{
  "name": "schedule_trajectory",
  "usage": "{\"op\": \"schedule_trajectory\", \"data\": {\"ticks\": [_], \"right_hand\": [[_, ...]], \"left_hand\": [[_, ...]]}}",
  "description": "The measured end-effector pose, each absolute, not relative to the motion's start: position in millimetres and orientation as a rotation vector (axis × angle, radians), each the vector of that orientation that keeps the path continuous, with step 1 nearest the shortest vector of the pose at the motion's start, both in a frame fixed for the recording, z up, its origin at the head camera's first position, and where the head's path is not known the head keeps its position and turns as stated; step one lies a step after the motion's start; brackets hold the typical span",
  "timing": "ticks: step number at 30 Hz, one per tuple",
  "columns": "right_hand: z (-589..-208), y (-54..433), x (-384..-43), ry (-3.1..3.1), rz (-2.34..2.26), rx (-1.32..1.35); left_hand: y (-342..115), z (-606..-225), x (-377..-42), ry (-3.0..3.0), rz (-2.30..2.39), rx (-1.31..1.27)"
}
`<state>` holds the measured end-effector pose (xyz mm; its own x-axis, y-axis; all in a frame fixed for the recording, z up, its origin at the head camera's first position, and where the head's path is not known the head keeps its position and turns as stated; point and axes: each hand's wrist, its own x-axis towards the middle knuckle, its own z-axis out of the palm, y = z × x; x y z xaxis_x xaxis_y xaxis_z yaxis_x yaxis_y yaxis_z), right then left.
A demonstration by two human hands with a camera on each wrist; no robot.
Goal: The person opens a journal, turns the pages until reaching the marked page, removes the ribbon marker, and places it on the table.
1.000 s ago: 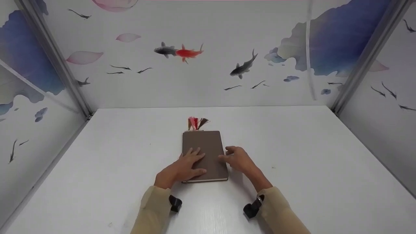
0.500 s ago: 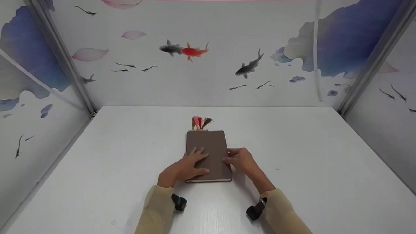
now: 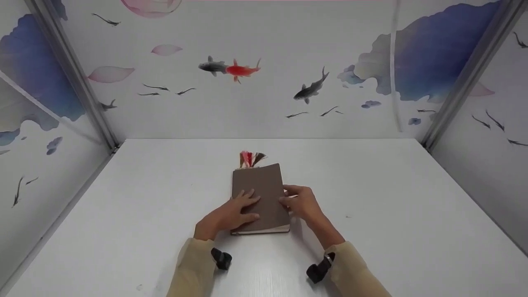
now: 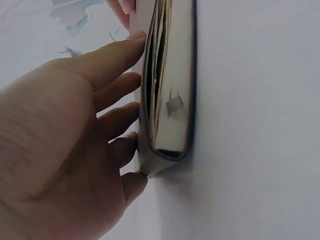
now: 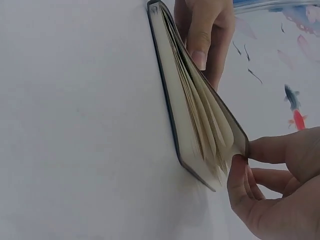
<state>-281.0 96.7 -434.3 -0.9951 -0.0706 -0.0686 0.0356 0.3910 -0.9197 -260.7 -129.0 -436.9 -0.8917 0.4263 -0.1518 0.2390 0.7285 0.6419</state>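
A brown notebook (image 3: 260, 181) lies on the white table, its cover lifted a little along the right side. My left hand (image 3: 233, 211) rests on the cover with fingers spread; in the left wrist view those fingertips (image 4: 131, 80) touch the cover beside the spine. At the right edge my right hand (image 3: 303, 202) pinches the cover between thumb and fingers. In the right wrist view this hand (image 5: 280, 185) holds the raised cover corner, and loose pages (image 5: 205, 115) fan out under it. Several tassels (image 3: 251, 159), pink, red and brown, stick out past the notebook's top edge.
The white table (image 3: 371, 198) reaches back to a wall (image 3: 264, 111) printed with fish and petals. Side panels stand left and right. A black wrist camera (image 3: 222, 259) sits below the left hand, and another black camera (image 3: 319, 270) below the right.
My right hand has closed onto the notebook's right edge and raised the cover slightly there. The left hand stays on the cover. The head view has shifted a little.
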Motion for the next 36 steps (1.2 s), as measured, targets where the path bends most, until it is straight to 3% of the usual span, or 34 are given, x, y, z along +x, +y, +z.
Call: {"op": "schedule_trajectory", "data": {"ticks": [16,36], "right_hand": [[-417,94,-277,2.280,-1.976,-0.003],[-401,79,-274,2.207,-1.803,-0.630]], "left_hand": [[-111,-431,-260,2.722,1.125,0.391],[-130,-388,-263,2.594,1.402,0.263]]}}
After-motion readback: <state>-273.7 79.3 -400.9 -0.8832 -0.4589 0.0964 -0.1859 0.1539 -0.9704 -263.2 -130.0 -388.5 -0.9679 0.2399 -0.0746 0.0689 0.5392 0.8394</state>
